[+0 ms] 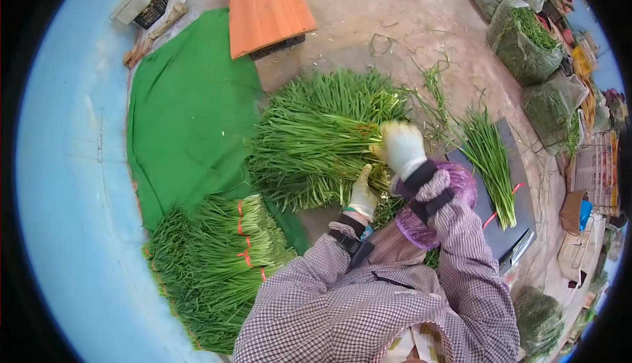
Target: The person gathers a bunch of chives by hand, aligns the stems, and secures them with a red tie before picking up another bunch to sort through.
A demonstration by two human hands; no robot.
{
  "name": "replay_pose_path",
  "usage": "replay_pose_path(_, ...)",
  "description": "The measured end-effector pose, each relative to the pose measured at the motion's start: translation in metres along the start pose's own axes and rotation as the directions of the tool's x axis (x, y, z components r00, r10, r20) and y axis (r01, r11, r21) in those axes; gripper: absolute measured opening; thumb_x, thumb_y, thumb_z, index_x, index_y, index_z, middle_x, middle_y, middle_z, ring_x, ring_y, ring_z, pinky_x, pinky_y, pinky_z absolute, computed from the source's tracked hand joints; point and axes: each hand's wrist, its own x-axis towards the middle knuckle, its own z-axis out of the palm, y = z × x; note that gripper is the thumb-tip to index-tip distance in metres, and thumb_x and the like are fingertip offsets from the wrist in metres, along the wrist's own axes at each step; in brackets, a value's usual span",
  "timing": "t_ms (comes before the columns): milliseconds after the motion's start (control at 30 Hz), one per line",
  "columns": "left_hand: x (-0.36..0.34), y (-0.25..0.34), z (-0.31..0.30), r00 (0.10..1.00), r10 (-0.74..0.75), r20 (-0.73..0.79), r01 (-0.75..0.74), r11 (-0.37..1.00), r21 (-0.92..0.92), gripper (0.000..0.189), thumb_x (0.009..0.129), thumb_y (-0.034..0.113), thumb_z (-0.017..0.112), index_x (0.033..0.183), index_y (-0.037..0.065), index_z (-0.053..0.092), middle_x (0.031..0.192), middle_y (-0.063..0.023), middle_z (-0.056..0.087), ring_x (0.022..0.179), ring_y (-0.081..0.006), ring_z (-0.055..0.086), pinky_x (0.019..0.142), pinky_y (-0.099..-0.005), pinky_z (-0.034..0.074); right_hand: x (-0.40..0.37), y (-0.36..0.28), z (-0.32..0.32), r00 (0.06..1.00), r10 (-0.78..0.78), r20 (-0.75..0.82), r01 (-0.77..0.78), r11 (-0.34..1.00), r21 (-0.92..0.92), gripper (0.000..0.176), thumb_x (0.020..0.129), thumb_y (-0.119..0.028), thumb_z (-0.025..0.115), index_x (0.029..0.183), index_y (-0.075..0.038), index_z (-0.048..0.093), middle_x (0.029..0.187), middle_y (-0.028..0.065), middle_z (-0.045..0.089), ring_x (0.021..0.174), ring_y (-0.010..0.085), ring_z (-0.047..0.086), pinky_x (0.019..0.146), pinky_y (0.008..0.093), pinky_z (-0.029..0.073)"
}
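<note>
A big loose heap of long green leafy stalks (322,132) lies on the floor in front of me. My left hand (363,195), in a pale stained glove, is at the heap's lower right edge, its index finger stretched out over the stalks. Just above and to the right, my right hand (401,146), also gloved, has its fingers curled at the stalk ends; what lies inside them is hidden. On a dark board (520,198) to the right rests a smaller bunch of stalks (486,159) with a red tie around its lower part.
Red-tied bundles (224,258) are stacked at lower left beside a green cloth (191,113). An orange board (270,11) stands beyond the heap. Filled plastic bags (526,44) line the right side. A crate (151,7) is at upper left.
</note>
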Motion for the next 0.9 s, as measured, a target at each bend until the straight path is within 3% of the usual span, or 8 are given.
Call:
replay_pose_path(67,-0.015,0.002,0.011,0.998,0.045,-0.053,-0.043,0.998,0.040,0.024,0.100,0.025,0.060,0.114,0.005,0.061,0.096,-0.0100,0.069,0.085,-0.0254,0.066,0.079,-0.0399,0.056,0.021,-0.006,0.009,0.978,-0.054,-0.202,0.048,0.998,-0.033,0.092,0.073,-0.052,0.080,0.147,-0.011,0.043,0.135,0.0115,0.057,0.125,0.0276,0.055,0.100,0.0451,0.045)
replay_pose_path(133,-0.027,0.007,0.013,0.994,0.104,-0.029,-0.098,0.984,0.151,0.025,0.101,0.025,0.059,0.116,0.005,0.061,0.097,-0.0096,0.069,0.085,-0.0240,0.066,0.079,-0.0395,0.055,0.038,-0.011,0.035,0.996,-0.071,-0.051,0.068,0.996,-0.052,0.108,0.076,-0.051,0.079,0.158,-0.014,0.019,0.148,0.0150,0.046,0.132,0.0317,0.049,0.104,0.0500,0.044)
replay_pose_path(200,-0.055,0.019,0.019,0.994,0.090,0.070,-0.096,0.991,0.098,0.034,0.099,0.024,0.062,0.127,0.004,0.059,0.088,-0.0032,0.064,0.075,-0.0162,0.059,0.074,-0.0342,0.053,0.055,-0.010,0.064,0.979,-0.061,0.193,0.043,0.994,0.098,0.103,0.079,-0.050,0.077,0.157,-0.013,0.021,0.145,0.0163,0.049,0.125,0.0334,0.055,0.101,0.0465,0.047)
replay_pose_path(433,-0.175,0.080,0.059,0.937,0.176,0.303,-0.227,0.963,0.142,0.039,0.101,0.026,0.059,0.132,0.004,0.056,0.074,0.0011,0.055,0.069,-0.0097,0.053,0.074,-0.0306,0.042,0.054,0.007,0.081,0.985,-0.058,0.166,0.021,0.977,0.213,0.086,0.084,-0.047,0.072,0.152,-0.011,0.032,0.139,0.0150,0.054,0.126,0.0335,0.055,0.101,0.0477,0.046)
replay_pose_path(567,-0.165,0.087,0.039,0.930,0.223,0.291,-0.288,0.936,0.204,0.031,0.101,0.023,0.057,0.125,0.003,0.058,0.076,-0.0015,0.057,0.068,-0.0121,0.054,0.076,-0.0316,0.044,0.031,-0.017,0.067,0.955,-0.047,-0.292,0.069,0.996,0.065,0.078,0.084,-0.042,0.072,0.149,-0.013,0.039,0.147,0.0135,0.045,0.134,0.0288,0.045,0.113,0.0440,0.032)
replay_pose_path(600,-0.160,0.088,0.033,0.935,0.222,0.279,-0.285,0.935,0.213,0.030,0.102,0.023,0.056,0.124,0.003,0.059,0.077,-0.0019,0.058,0.068,-0.0126,0.054,0.075,-0.0316,0.045,0.029,-0.022,0.062,0.876,-0.132,-0.465,0.207,0.972,0.113,0.058,0.086,-0.036,0.070,0.136,-0.012,0.053,0.136,0.0122,0.056,0.122,0.0295,0.054,0.105,0.0428,0.041)
replay_pose_path(733,-0.154,0.087,0.025,0.940,0.236,0.246,-0.316,0.873,0.370,0.026,0.102,0.022,0.055,0.119,0.003,0.060,0.081,-0.0016,0.059,0.071,-0.0136,0.055,0.068,-0.0296,0.047,0.011,-0.050,0.073,0.875,-0.212,-0.435,0.449,0.691,0.566,0.027,0.096,-0.031,0.062,0.094,-0.005,0.071,0.087,0.0158,0.068,0.082,0.0349,0.065,0.072,0.0414,0.052)
replay_pose_path(900,-0.175,0.072,0.055,0.868,0.128,0.481,-0.400,0.753,0.522,0.024,0.100,0.020,0.060,0.116,0.002,0.060,0.083,-0.0008,0.058,0.075,-0.0121,0.055,0.069,-0.0280,0.047,-0.009,-0.030,0.044,0.919,-0.005,-0.394,0.383,0.250,0.889,0.024,0.100,-0.022,0.058,0.093,-0.002,0.070,0.085,0.0094,0.071,0.075,0.0246,0.066,0.073,0.0346,0.051)
